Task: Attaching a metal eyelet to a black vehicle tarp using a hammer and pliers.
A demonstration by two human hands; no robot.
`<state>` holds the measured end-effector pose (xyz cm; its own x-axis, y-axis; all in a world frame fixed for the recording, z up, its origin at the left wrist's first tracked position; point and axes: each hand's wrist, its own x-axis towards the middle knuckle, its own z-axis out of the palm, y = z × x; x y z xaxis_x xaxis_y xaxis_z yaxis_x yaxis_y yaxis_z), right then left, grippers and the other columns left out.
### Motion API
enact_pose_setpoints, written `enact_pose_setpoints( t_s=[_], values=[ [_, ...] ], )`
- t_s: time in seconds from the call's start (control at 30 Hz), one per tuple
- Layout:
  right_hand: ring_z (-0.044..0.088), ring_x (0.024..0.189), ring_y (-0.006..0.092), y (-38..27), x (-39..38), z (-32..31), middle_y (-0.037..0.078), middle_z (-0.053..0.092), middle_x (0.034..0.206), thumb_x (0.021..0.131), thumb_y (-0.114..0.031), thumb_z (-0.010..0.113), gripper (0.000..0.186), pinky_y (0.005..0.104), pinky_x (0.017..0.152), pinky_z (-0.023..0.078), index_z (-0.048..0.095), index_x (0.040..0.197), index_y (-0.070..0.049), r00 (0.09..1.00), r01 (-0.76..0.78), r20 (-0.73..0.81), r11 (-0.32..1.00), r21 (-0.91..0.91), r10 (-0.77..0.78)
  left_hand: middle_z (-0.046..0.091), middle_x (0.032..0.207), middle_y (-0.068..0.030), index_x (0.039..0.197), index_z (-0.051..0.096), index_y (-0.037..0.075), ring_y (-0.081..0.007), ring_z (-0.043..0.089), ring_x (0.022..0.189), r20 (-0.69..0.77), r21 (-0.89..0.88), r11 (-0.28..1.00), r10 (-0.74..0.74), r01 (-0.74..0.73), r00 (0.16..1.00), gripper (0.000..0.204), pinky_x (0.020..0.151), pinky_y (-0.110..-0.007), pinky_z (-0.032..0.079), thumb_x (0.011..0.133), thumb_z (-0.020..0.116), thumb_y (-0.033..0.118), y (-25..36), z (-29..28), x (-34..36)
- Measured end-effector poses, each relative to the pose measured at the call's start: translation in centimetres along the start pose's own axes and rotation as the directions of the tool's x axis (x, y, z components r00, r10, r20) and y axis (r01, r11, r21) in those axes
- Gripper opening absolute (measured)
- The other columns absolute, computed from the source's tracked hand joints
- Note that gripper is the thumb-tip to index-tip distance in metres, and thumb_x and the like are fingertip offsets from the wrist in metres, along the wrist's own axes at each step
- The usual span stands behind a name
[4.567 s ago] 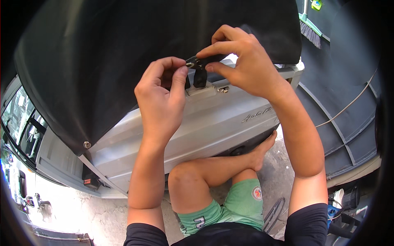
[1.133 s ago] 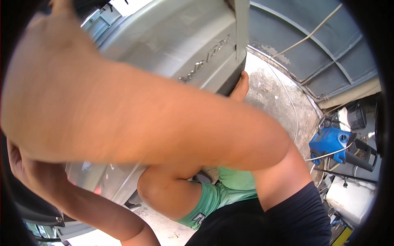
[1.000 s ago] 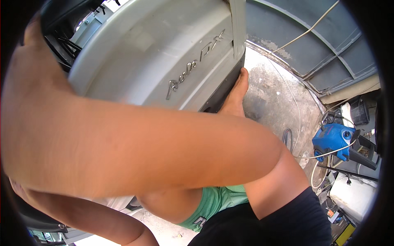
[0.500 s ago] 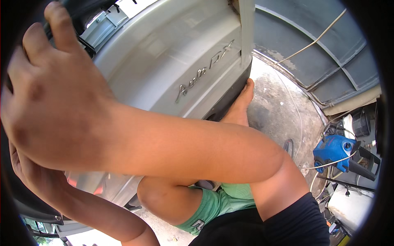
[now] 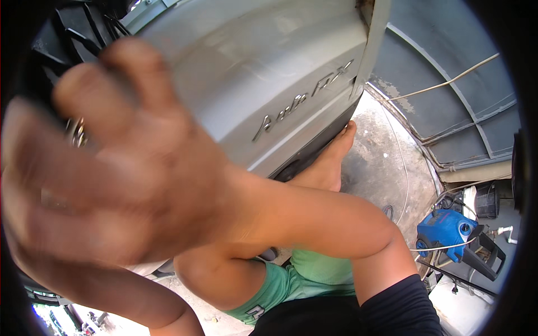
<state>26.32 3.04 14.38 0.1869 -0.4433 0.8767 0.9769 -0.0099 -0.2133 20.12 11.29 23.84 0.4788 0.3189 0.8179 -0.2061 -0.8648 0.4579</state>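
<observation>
My right hand (image 5: 140, 145) reaches across to the left in front of a silver vehicle panel (image 5: 263, 73). Motion blurs it, but its fingers look curled. A small shiny coiled or ridged metal piece (image 5: 78, 133) shows between the fingers; whether they grip it cannot be made out. My left hand is mostly hidden behind the right one, and its forearm (image 5: 129, 291) comes up from the lower edge. Dark plastic or rubber parts (image 5: 84, 42) of the vehicle lie just beyond my fingers.
My bare foot (image 5: 333, 157) rests by the panel's dark lower edge. A blue pressure washer (image 5: 448, 232) with a pale hose stands at the right, near a black bucket (image 5: 487, 200). A grey metal gate (image 5: 443, 95) closes off the far right, with a pale cable across it.
My right hand has moved right and down in the view, and its fingers now look more curled. The small metal piece has come into sight. The whole view has shifted slightly.
</observation>
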Motion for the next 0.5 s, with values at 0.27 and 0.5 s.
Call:
enact_pose_setpoints(
  t_s=[0.27,0.5],
  values=[
    [0.06,0.091,0.0377,-0.3,3.7,1.1,0.006,0.068,0.081,0.083,-0.033,0.062,0.021,0.0504,0.078,0.048,0.078,0.078,-0.02,0.873,-0.011,0.487,1.0,-0.027,0.022,0.068,0.104,-0.014,0.113,0.068,-0.008,-0.0187,0.064,0.095,0.099,-0.191,0.979,0.085,-0.065,0.991,0.03,0.086,-0.03,0.05,0.1,0.061,0.018,0.7,4.6,1.4],
    [0.061,0.091,0.0433,-0.6,3.4,1.4,0.013,0.07,0.085,0.087,-0.034,0.058,0.032,0.0475,0.08,0.05,0.075,0.081,-0.008,0.865,-0.138,0.488,0.99,0.005,0.118,0.068,0.111,-0.0166,0.118,0.067,-0.008,-0.0216,0.065,0.101,0.188,-0.328,0.942,0.138,-0.07,0.972,0.03,0.09,-0.031,0.051,0.099,0.059,0.014,0.3,10.2,1.1]
  ],
)
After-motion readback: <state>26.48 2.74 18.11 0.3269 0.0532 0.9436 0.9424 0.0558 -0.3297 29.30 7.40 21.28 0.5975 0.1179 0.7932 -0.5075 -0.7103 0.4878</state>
